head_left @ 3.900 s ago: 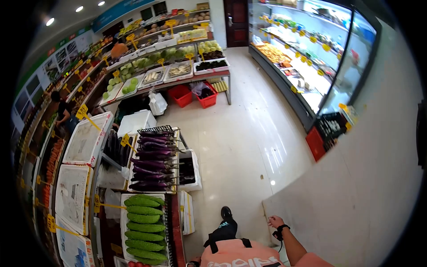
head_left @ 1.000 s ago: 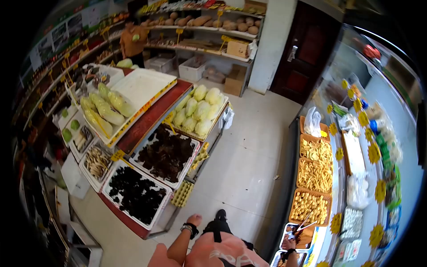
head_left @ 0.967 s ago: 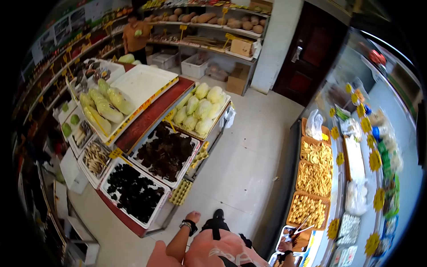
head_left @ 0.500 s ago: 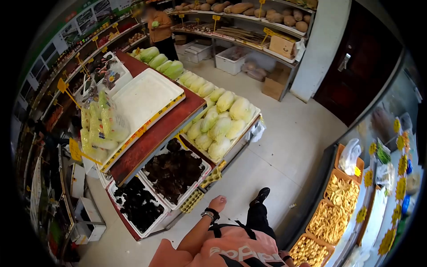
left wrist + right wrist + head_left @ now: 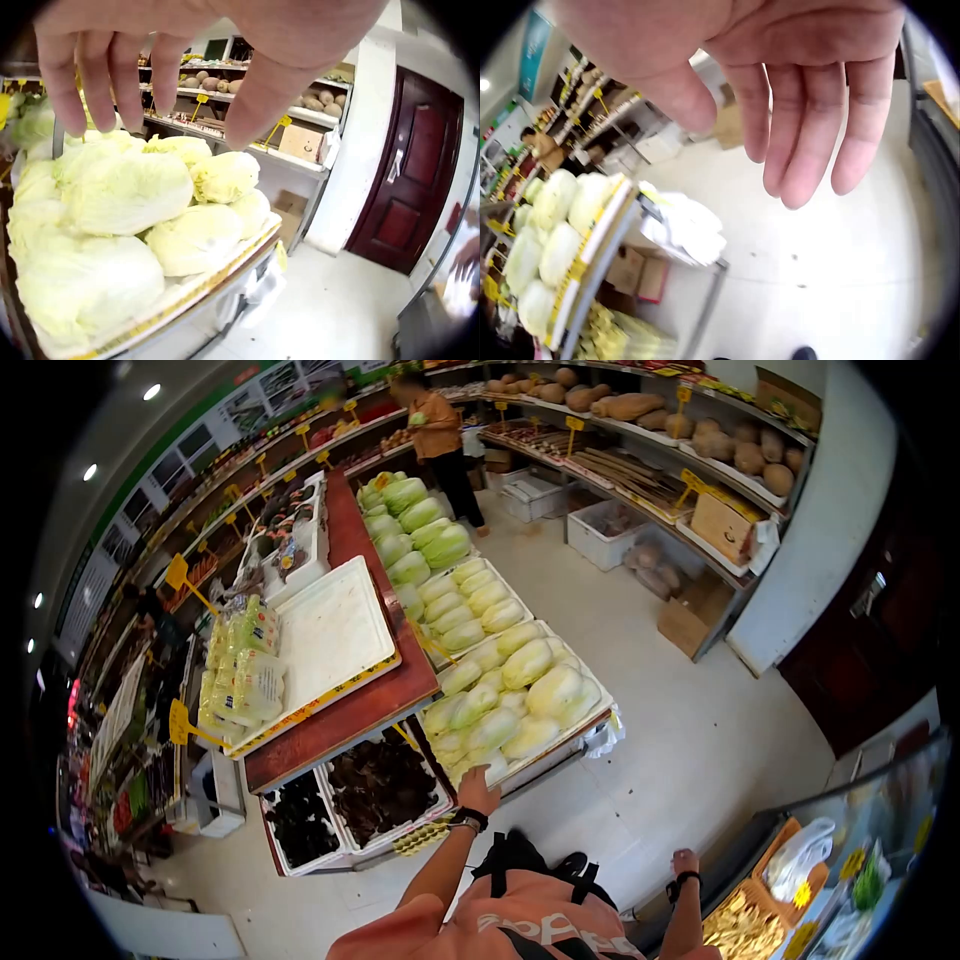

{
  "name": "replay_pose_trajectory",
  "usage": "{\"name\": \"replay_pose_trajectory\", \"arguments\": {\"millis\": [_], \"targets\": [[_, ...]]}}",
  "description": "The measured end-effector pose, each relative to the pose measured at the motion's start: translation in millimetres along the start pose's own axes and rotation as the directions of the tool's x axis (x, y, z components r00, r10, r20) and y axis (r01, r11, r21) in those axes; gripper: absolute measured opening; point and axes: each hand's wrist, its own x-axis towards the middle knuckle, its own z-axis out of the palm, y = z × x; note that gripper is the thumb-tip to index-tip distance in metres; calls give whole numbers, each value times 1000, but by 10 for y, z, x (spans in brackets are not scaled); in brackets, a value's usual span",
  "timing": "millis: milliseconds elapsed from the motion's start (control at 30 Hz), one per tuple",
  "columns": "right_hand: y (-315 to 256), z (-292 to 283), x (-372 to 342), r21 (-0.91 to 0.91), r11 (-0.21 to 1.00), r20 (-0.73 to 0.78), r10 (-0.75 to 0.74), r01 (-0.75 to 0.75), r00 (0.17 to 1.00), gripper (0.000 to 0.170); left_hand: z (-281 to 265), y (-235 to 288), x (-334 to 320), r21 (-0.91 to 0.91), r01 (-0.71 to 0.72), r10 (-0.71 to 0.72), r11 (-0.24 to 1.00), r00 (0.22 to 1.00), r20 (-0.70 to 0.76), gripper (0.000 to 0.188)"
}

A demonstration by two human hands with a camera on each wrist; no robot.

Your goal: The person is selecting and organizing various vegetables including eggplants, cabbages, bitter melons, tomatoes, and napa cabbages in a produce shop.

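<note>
In the head view my left hand (image 5: 480, 790) reaches out at the near edge of the cabbage tray, by the pale cabbages (image 5: 527, 663). The left wrist view has that hand (image 5: 180, 52) above the cabbages (image 5: 131, 191), fingers spread and pointing down, holding nothing; whether a fingertip touches a leaf I cannot tell. My right hand (image 5: 684, 863) hangs over the floor beside the glass case. Its fingers are relaxed and empty in the right wrist view (image 5: 802, 97), to the right of the cabbage stand (image 5: 592, 262).
Trays of dark fungus (image 5: 385, 785) lie left of my left hand. A white tray (image 5: 335, 635) and bagged produce (image 5: 243, 670) stand on the red ledge (image 5: 365, 550). Baskets in the glass case (image 5: 745, 925) are at lower right. A person (image 5: 440, 440) stands at the back.
The view has turned and moved closer to the cabbages. My left hand has come forward to the tray's edge. My right hand has left the glass case and hangs beside it.
</note>
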Motion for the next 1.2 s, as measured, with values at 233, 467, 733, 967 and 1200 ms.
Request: {"name": "replay_pose_trajectory", "arguments": {"millis": [233, 467, 733, 967, 1200], "targets": [[-2418, -59, 612, 114, 868, 75, -493, 484, 867, 16, 283, 119, 886, 309, 78, -74, 948, 997, -23, 89], [-2940, 52, 924, -137, 876, 429, -367, 462, 825, 20, 576, -2, 1422, 294, 149, -147, 944, 989, -28, 92], [-2990, -217, 1691, -199, 980, 455, 89, 4, 886, 27, 623, -104, 1555, 217, 193, -163, 957, 976, -147, 77], [-3576, -55, 2220, -312, 949, 517, 210, -45, 830, 35, 709, -91, 1681, 242, 227, -198, 943, 970, -138, 71], [-4140, 143, 2823, -270, 962, 574, 125, 44, 809, 33, 812, -88, 1818, 466, 256, -277, 847, 961, -24, 69]]}}
